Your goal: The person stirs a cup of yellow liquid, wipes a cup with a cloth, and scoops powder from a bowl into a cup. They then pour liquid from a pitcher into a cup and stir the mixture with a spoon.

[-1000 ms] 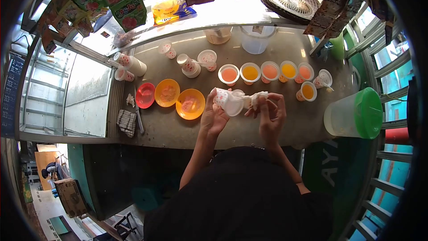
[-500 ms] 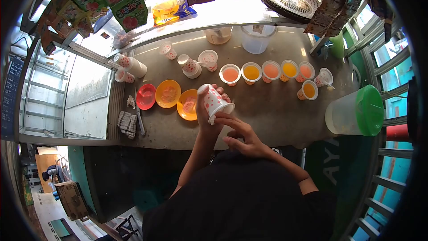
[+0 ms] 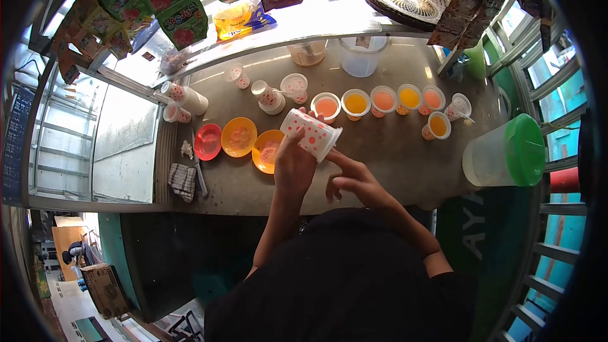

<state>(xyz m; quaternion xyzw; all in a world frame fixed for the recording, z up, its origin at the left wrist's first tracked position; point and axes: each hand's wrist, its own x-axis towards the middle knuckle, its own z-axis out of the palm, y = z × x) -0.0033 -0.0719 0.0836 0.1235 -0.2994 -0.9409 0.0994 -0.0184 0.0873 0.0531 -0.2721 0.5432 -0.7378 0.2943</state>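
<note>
A white paper cup (image 3: 310,134) with red dots lies tilted in my left hand (image 3: 294,168), its rim to the lower right. My left fingers wrap round the cup's body, mostly hidden behind it. My right hand (image 3: 364,185) is just below the rim, index finger stretched toward the lip and the other fingers loosely bent and apart. Behind the cup stands a row of filled cups, the closest with a pink drink (image 3: 327,107) and beside it one with an orange drink (image 3: 356,102). An orange plate (image 3: 265,163) with pink pieces sits left of my left hand.
Further left are another orange plate (image 3: 239,152), a red plate (image 3: 208,142), a knife (image 3: 201,180) and a checked cloth (image 3: 182,181). Several dotted cups, including one with a spoon (image 3: 294,85), stand behind. A green-lidded container (image 3: 491,158) is at right; sachets (image 3: 180,22) hang overhead.
My left hand has turned the cup from nearly upright to more sideways, its rim now higher and further right. My right hand has shifted slightly right along with the rim.
</note>
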